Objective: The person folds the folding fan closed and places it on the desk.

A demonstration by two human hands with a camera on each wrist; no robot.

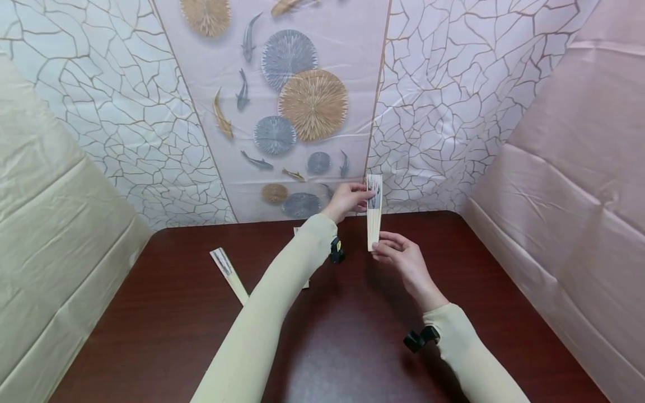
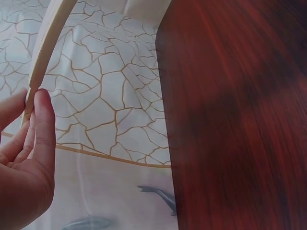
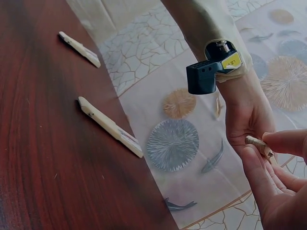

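Observation:
A folded folding fan [image 1: 374,221] stands nearly upright above the table's far part, its pale ribs down and its grey-patterned leaf up. My left hand [image 1: 347,200] pinches the leaf end from the left, thumb in front. Lower down, my right hand [image 1: 402,260] pinches the narrow rib end. In the left wrist view the fan [image 2: 46,48] is seen edge-on between the thumb and fingers. The right wrist view shows the fan's riveted end [image 3: 258,143] between the right thumb and fingers. Its leaf is hidden there.
Two more folded fans lie on the dark red-brown table [image 1: 347,347]. One fan [image 1: 229,274] is at the left; the other fan [image 1: 305,285] is mostly behind my left sleeve. Patterned cloth [image 1: 423,112] hangs at the back, with plain cloth [image 1: 569,224] on the right side.

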